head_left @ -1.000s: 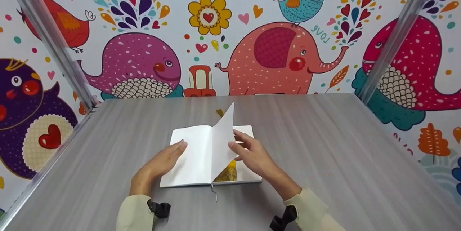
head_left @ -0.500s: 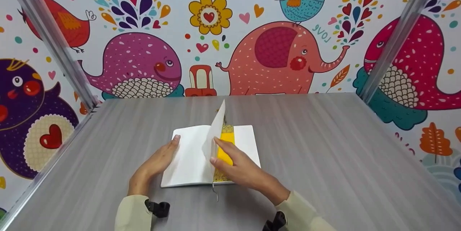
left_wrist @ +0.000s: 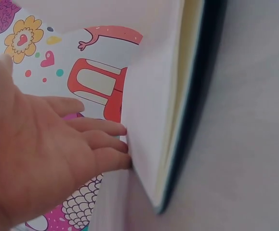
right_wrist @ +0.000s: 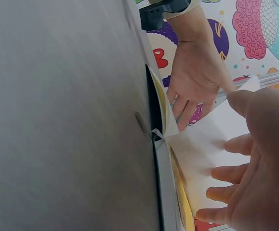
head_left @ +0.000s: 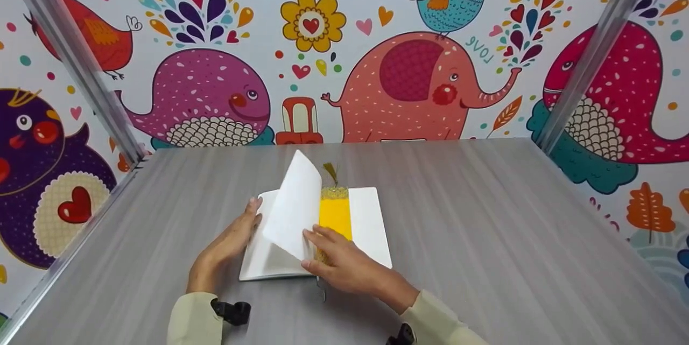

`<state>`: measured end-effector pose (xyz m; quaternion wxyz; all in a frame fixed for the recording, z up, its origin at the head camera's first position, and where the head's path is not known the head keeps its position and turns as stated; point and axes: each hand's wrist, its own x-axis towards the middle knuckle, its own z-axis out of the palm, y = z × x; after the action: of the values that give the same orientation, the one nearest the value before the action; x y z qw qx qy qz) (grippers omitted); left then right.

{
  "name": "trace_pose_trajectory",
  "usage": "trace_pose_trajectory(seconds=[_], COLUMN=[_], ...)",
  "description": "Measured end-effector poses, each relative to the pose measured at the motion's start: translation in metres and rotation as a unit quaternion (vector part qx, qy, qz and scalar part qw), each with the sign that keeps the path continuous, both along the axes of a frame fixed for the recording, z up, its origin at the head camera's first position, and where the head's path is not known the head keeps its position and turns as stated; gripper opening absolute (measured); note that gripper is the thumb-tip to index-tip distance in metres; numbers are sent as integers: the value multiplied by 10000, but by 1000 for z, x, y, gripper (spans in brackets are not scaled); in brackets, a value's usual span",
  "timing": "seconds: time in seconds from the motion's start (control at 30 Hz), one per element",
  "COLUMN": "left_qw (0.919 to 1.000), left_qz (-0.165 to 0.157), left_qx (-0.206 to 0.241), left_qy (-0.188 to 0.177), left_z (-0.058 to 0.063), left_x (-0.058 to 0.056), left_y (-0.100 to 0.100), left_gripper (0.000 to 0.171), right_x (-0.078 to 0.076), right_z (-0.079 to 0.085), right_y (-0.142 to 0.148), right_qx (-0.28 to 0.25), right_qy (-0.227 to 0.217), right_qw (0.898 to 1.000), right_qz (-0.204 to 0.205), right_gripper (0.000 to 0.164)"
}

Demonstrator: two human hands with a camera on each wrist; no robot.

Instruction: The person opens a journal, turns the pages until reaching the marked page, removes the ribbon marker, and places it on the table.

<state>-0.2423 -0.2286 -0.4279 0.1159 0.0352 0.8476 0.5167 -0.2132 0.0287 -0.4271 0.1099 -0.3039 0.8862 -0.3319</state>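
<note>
An open notebook [head_left: 371, 226] with blank white pages and a dark cover [left_wrist: 197, 106] lies on the table. One lifted page [head_left: 296, 199] leans over to the left of the spine. My right hand [head_left: 350, 264] touches this page low near the spine, its fingers extended and spread in the right wrist view. Along the left edge of the notebook rests my left hand [head_left: 229, 243], fingers straight, fingertips right at the page edge in the left wrist view. A yellow bookmark [head_left: 335, 213] with gold patterned ends and a tassel [head_left: 331, 173] lies by the spine, partly covered by the right hand.
The grey wood-grain table [head_left: 484, 237] extends around the notebook. A thin ribbon [head_left: 322, 288] hangs from the bottom of its spine. Metal posts [head_left: 586, 65] and a cartoon-printed wall [head_left: 403, 86] stand behind. A black wrist device [head_left: 232, 311] sits at the left sleeve.
The lifted page has swung from right of the spine over to the left, uncovering the yellow bookmark. My right hand has moved left and down with it; the left hand has slid slightly left.
</note>
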Motion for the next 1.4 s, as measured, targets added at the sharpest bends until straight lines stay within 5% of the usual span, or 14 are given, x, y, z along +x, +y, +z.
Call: trace_pose_trajectory(seconds=[0.3, 0.6, 0.93, 1.2, 1.4], left_qw=[9996, 9994, 9953, 9815, 9742], left_qz=[108, 312, 501, 29, -274], left_qx=[-22, 150, -787, -1894, -2236], left_qy=[277, 84, 246, 257, 142], left_z=[-2, 1, -3, -5, -5], left_x=[-1, 2, 0, 3, 6], left_y=[-2, -4, -1, 8, 15], left_gripper=[81, 82, 77, 73, 71], right_x=[4, 4, 6, 5, 4], right_z=[-6, -8, -12, -13, -11], right_y=[-5, -4, -3, -3, -3], right_qx=[628, 1005, 1389, 1650, 1697], right_qy=[200, 262, 422, 661, 618], right_qw=[9977, 9941, 9886, 9833, 9825], right_qz=[124, 300, 391, 395, 460], right_gripper=[57, 51, 53, 54, 55])
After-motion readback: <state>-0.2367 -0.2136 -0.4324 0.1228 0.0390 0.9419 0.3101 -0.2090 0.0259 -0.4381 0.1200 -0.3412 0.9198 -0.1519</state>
